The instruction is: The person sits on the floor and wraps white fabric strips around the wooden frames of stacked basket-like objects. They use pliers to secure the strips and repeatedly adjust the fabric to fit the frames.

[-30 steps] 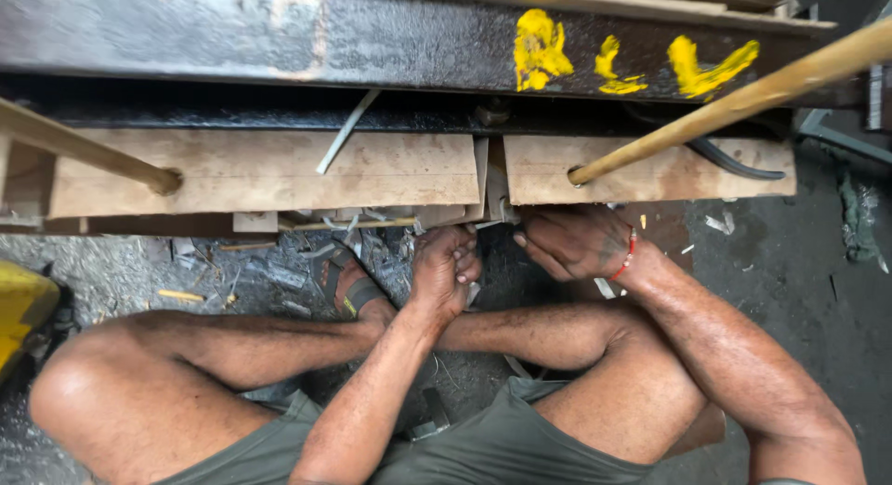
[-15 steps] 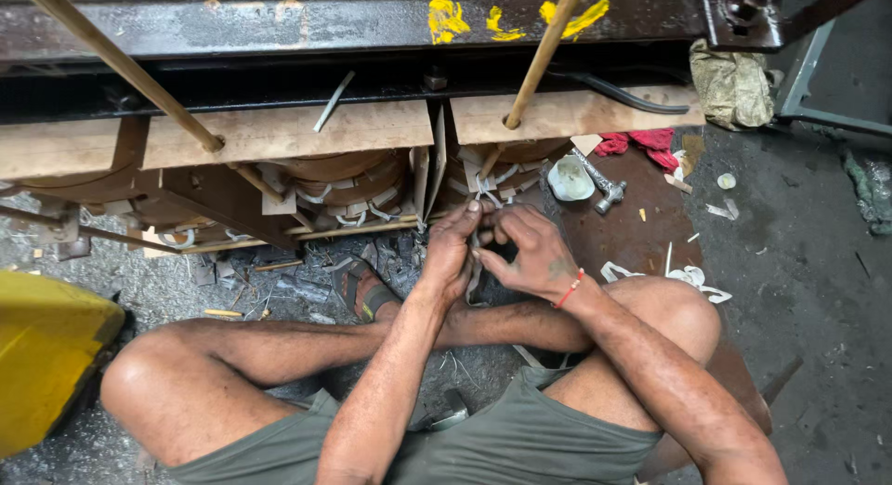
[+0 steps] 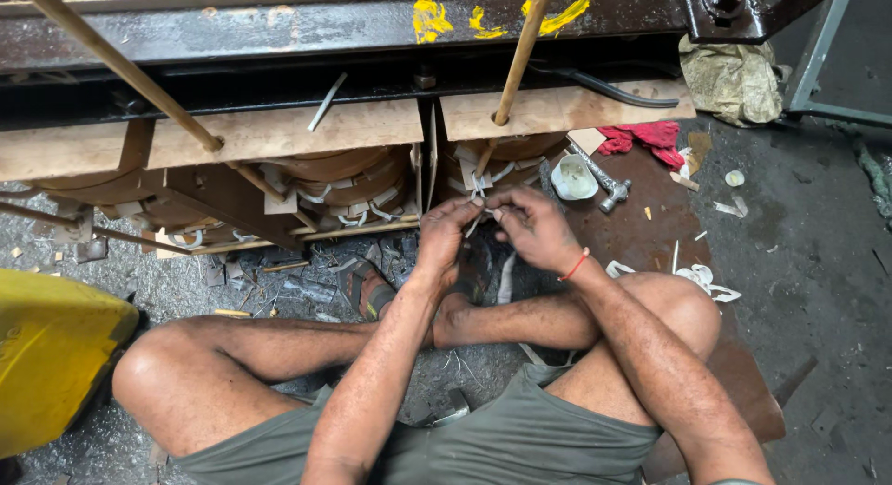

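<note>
Hands (image 3: 492, 227) raised, hammer (image 3: 599, 180) beside.

Dim, even light; sharp focus

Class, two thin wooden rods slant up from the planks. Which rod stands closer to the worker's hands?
The right-hand rod, rising from the right plank just above both hands; the other rod slants off far to the left.

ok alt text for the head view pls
Seated cross-legged on a gritty floor, a person's left hand and right hand work a white strip together before wooden planks under a dark steel beam.
</note>
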